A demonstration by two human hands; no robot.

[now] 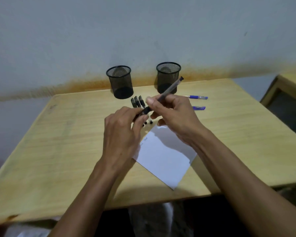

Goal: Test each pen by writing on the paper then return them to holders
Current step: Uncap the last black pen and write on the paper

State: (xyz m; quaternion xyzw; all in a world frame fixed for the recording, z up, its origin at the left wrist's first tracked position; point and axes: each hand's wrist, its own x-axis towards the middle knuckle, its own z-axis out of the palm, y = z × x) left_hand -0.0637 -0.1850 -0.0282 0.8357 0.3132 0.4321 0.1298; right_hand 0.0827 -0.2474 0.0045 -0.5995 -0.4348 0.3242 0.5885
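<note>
Two hands met above the wooden table (pixel 58 151). Right hand (pixel 174 117) pinched a black pen (pixel 167 90) by its barrel, tilted up to the far right. Left hand (pixel 123 130) gripped the cap (pixel 146 111) at the pen's lower end. White paper (pixel 164 156) lay just below. Three black pens (pixel 137 101) lay near the left holder (pixel 120 82); two blue pens (pixel 197 97) lay right of the right holder (pixel 167 76).

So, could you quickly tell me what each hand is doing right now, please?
Left hand: pinching the cap end of the black pen.
Right hand: gripping the same pen's barrel.
</note>
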